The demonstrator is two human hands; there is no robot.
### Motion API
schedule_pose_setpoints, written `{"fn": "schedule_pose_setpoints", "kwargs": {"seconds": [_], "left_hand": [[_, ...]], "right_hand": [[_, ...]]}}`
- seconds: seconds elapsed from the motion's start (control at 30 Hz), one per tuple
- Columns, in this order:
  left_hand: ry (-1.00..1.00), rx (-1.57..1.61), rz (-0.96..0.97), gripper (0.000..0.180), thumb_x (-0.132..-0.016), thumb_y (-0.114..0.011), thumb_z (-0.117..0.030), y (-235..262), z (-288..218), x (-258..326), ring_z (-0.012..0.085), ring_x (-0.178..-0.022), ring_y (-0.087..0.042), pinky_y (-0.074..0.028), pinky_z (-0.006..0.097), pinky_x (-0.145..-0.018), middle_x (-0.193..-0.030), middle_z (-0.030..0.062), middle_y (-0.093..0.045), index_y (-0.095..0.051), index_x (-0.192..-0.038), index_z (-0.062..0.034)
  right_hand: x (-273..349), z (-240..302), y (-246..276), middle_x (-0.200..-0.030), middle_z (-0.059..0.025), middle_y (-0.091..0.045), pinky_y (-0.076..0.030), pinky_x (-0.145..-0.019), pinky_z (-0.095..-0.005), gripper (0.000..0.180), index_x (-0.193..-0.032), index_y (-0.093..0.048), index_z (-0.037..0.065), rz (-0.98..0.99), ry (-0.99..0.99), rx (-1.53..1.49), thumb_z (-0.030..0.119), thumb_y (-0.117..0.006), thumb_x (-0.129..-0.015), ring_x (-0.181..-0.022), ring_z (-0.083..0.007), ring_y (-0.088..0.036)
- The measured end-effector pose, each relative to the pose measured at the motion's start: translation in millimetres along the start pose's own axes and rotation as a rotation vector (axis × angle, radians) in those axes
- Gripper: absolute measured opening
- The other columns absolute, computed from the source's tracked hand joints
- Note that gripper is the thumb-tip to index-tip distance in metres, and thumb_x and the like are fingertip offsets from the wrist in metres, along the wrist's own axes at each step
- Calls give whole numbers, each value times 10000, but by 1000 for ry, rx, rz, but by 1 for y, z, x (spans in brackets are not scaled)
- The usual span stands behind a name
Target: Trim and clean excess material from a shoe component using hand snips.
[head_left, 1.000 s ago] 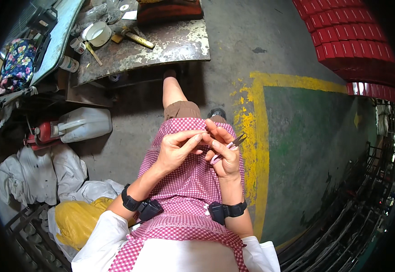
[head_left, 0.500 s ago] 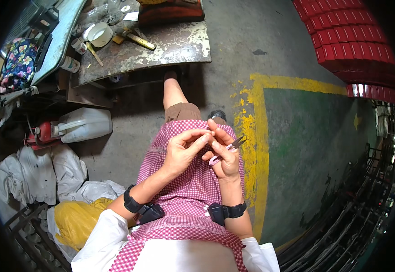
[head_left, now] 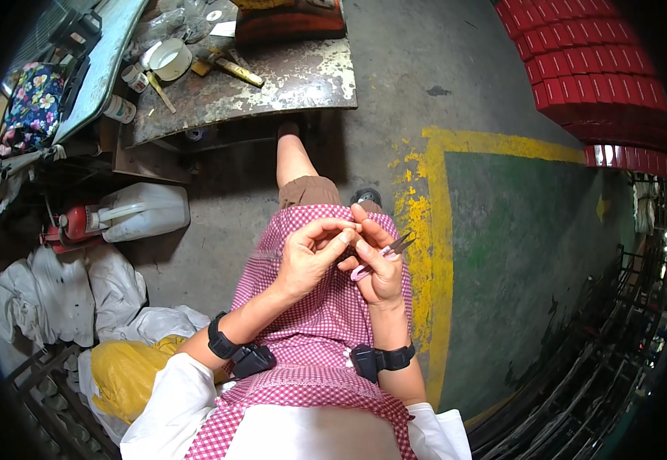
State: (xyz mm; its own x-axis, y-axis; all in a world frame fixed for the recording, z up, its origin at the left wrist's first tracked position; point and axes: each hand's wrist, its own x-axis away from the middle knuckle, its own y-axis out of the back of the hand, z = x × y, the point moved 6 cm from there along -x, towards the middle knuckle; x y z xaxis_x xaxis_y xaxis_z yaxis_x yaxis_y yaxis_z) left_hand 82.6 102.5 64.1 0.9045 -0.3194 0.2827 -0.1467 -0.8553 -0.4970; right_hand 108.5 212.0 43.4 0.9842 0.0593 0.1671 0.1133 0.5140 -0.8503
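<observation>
right hand [head_left: 379, 274] curled round the snips [head_left: 400, 245], likely light, stiff, best held by pink loops [head_left: 359, 273]; left hand [head_left: 306, 257] pinching, contents unclear.

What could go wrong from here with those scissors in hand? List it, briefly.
The scissors sit in the right hand with bare blades sticking out, so a turn of that hand might nick the left hand, which is close by. If the grip loosens, they could drop onto the checked apron below.
</observation>
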Motion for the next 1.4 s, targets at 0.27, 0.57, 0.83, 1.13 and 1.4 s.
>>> {"fn": "schedule_pose_setpoints", "kwargs": {"seconds": [0.27, 0.57, 0.83, 1.13, 1.4], "left_hand": [[27, -68, 56, 185, -889, -529, -61, 2, -4, -1, 122, -895, -592, -498, 223, -782, -1001, 76, -620, -590, -1045, 19], [-257, -696, 215, 149, -851, -570, -60, -1, -33, 4, 129, -710, -613, -491, 243, -625, -835, 81, -645, -637, -964, 10], [-481, -1002, 311, 124, -784, -611, -34, -10, -42, 12, 229, -697, -623, -496, 294, -605, -796, 110, -621, -610, -904, -2], [-652, -1341, 366, 154, -728, -636, -63, -22, -36, 19, 209, -683, -573, -486, 299, -573, -782, 65, -556, -560, -858, -31], [-681, -1443, 492, 125, -733, -620, -106, -26, -28, 18, 197, -669, -523, -468, 290, -557, -727, 54, -511, -528, -783, -39]], "right_hand": [[3, 7, -6, -1292, -195, -438, -587, -688, -336, 345, -1173, -522, -5, -54, -9, 60, -91, -458, -845, -1056, -275, -563], [22, 44, -22, -1191, -232, -513, -583, -663, -316, 303, -1168, -498, -70, -130, -4, 534, -66, -454, -868, -967, -293, -608], [24, 42, -29, -1216, -212, -503, -578, -655, -289, 287, -1142, -522, -83, -126, -3, 726, -77, -456, -863, -959, -271, -612], [26, 42, -29, -1223, -192, -507, -564, -638, -244, 326, -1136, -547, -56, -57, 71, 940, -120, -437, -835, -934, -225, -623], [26, 46, -31, -1217, -188, -517, -551, -621, -224, 350, -1127, -557, -55, -58, 53, 1077, -136, -440, -807, -870, -181, -634]]}}
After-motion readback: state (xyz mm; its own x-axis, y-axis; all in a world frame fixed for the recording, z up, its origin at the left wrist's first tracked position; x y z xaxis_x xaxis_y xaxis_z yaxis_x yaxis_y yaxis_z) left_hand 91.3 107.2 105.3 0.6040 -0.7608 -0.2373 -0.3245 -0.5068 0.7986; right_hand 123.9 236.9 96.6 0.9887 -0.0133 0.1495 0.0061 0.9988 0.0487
